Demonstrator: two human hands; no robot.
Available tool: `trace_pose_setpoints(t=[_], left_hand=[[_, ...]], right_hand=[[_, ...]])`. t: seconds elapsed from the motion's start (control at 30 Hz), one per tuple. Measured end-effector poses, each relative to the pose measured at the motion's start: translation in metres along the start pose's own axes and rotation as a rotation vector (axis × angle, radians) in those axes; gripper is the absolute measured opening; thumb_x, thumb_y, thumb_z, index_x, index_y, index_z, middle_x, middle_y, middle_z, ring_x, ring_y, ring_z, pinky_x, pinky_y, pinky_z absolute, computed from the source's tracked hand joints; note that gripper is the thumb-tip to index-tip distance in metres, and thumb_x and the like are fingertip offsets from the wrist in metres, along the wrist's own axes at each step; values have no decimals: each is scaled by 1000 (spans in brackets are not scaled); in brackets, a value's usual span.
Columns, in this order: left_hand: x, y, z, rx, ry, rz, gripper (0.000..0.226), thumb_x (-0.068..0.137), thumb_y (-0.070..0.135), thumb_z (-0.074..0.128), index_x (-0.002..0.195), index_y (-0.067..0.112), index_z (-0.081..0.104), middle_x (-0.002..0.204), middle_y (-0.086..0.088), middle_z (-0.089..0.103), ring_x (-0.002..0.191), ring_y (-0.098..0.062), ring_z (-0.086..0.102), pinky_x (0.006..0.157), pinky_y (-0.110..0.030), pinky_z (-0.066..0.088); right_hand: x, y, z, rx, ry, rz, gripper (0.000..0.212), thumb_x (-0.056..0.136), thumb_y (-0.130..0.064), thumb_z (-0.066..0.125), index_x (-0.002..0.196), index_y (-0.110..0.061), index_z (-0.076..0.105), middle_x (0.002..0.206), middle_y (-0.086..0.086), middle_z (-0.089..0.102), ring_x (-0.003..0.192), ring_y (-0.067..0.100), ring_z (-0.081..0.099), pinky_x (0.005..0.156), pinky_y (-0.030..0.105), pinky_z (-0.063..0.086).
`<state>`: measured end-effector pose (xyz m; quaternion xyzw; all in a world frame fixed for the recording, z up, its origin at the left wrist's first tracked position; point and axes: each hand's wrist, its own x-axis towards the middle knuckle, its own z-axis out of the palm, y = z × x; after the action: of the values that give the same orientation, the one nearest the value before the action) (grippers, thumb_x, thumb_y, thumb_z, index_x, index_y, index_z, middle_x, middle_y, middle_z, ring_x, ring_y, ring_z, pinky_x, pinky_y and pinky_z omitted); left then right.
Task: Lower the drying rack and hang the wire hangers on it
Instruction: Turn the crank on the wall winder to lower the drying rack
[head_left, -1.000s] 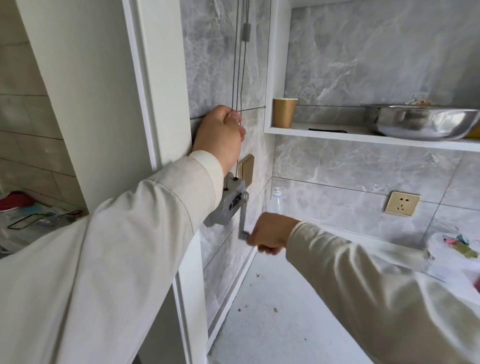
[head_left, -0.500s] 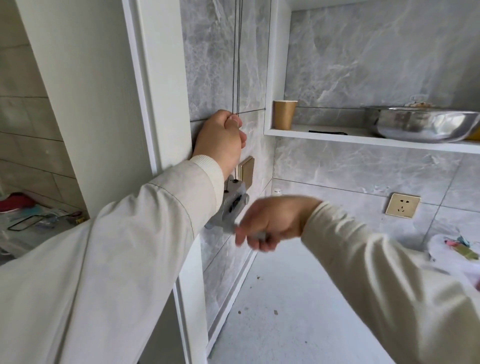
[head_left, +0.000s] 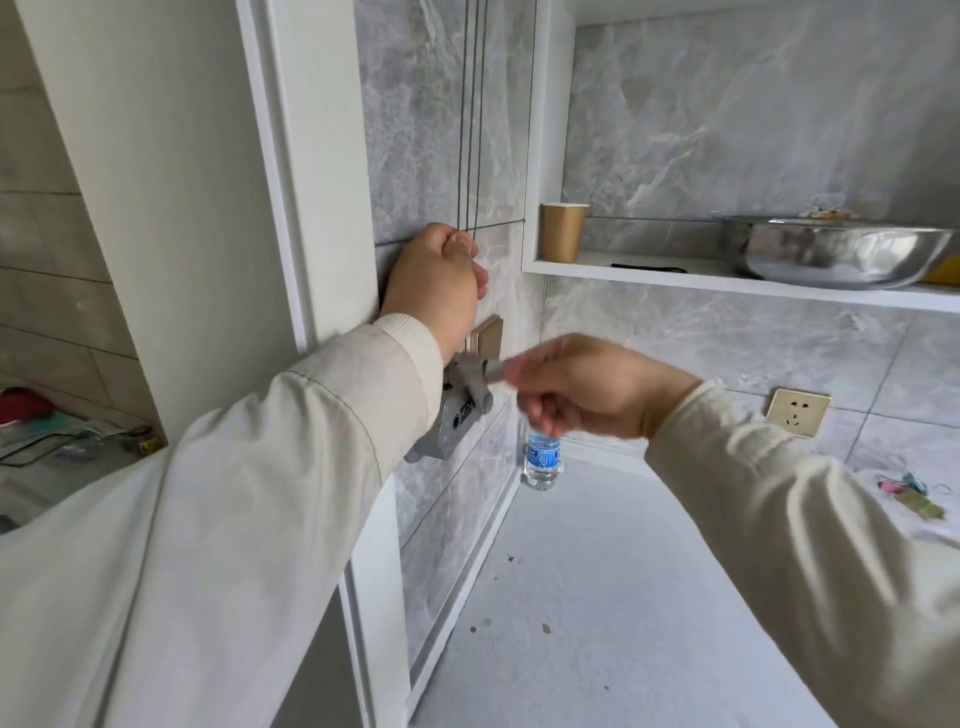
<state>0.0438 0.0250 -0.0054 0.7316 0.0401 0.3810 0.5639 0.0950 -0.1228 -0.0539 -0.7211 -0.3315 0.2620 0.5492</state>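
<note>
A grey hand-crank winch (head_left: 454, 421) is fixed to the marble-tiled wall, partly hidden behind my left sleeve. Thin steel cables (head_left: 471, 130) run straight up from it along the wall. My left hand (head_left: 434, 283) grips these cables just above the winch. My right hand (head_left: 587, 387), blurred by motion, grips the crank handle (head_left: 491, 370), which stands near the top of its turn. The drying rack and the wire hangers are out of view.
A white shelf (head_left: 675, 278) holds a brown paper cup (head_left: 562, 232) and a steel bowl (head_left: 831, 249). A small water bottle (head_left: 542, 460) stands in the counter corner. A wall socket (head_left: 797, 418) sits right; clips (head_left: 909, 496) lie beside it.
My right hand has swung the crank handle from the bottom of its circle up to the top. My left hand has kept its grip on the cables.
</note>
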Motion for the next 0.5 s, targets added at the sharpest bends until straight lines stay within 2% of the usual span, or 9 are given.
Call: trace_pose_setpoints(t=[0.03,0.1,0.17,0.23,0.3,0.37,0.43,0.5], left_hand=[[0,0,0,-9,-1,0,23,101,17,32,90,11,52,66,0,58,71,-20,59,43,-8,39],[-1,0,1,-20,-6,-4,23,101,16,32,92,10,53,66,0,57,70,-20,57,39,-7,36],[-2,0,1,-22,-7,-3,24,101,17,32,92,10,53,66,0,57,69,-19,57,39,-7,36],[-2,0,0,-30,-8,2,24,101,17,32,92,10,53,66,0,57,69,-19,57,39,-6,36],[-2,1,0,-38,-11,-1,24,102,17,31,93,9,52,66,0,56,69,-20,57,43,-9,39],[-2,1,0,-29,-8,-5,24,102,17,31,92,10,52,68,-1,57,72,-20,57,47,-11,41],[-1,0,1,-16,7,-1,23,101,17,32,90,12,52,76,-4,60,76,-20,58,45,-7,41],[0,-3,1,-18,30,19,26,101,18,33,82,16,51,81,-2,63,82,-22,61,58,-9,47]], right_hand=[[-5,12,10,-116,-84,66,32,87,-26,68,105,1,69,63,8,60,54,17,57,53,27,47],[-4,45,30,-385,-147,213,23,90,-28,66,98,-6,71,69,6,67,57,14,62,57,29,54],[13,80,30,-488,3,347,18,92,-26,64,94,-8,69,69,5,67,52,13,60,57,28,56],[35,95,7,-316,272,425,23,87,-27,70,82,-5,65,61,5,60,47,14,51,52,26,47],[51,76,-13,-99,507,357,32,79,-31,79,71,-6,61,54,5,53,46,15,43,51,27,40],[60,43,-21,25,653,144,28,82,-25,76,74,-1,64,53,6,52,47,17,43,48,27,38],[51,6,-14,92,648,-48,25,91,-18,63,73,0,62,55,8,51,50,20,44,46,27,37],[27,-20,0,30,454,-145,29,88,-23,64,69,-2,64,57,11,53,51,21,47,46,26,38]])
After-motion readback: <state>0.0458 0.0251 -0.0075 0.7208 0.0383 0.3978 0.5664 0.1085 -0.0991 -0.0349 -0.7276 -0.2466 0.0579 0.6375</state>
